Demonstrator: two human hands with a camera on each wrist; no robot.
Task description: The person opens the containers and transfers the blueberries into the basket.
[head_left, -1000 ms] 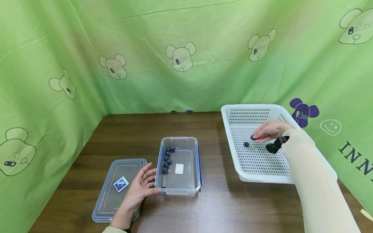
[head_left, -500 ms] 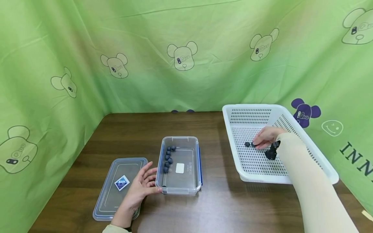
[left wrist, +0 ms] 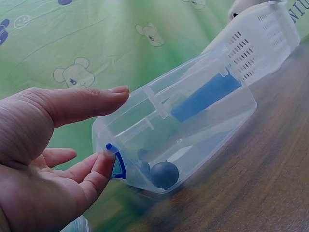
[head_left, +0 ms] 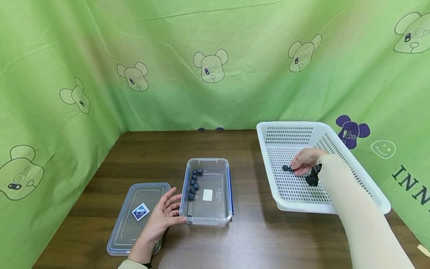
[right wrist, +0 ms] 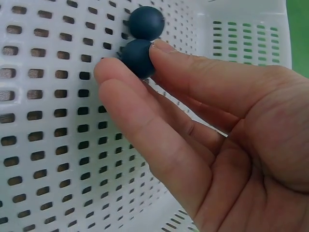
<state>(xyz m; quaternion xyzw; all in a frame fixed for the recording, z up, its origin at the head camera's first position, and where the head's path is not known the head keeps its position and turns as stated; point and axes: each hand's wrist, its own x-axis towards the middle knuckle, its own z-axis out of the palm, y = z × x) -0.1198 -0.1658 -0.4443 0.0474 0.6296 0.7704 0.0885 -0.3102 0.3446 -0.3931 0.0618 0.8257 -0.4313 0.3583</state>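
Observation:
In the head view my right hand (head_left: pixel 304 161) reaches down into a white perforated basket (head_left: pixel 273 183). Its thumb and fingertips pinch a dark blueberry (right wrist: pixel 136 58), as the right wrist view shows. A second blueberry (right wrist: pixel 147 23) lies against it on the basket floor. My left hand (head_left: pixel 163 216) rests at the near left corner of a clear plastic container (head_left: pixel 218 213), with fairly straight fingers touching its side by a blue latch (left wrist: pixel 117 164). Several blueberries (head_left: pixel 193 182) sit along the container's left side, and one (left wrist: pixel 164 174) shows through its wall.
A clear lid (head_left: pixel 125 231) with a blue rim and a diamond sticker lies left of the container, partly under my left forearm. The brown wooden table (head_left: pixel 245 239) runs between container and basket. A green printed curtain (head_left: pixel 168 101) closes off the back and sides.
My right hand has shifted slightly nearer with its blueberry, bringing it beside the other one in the basket. The left hand and the container stay where they were.

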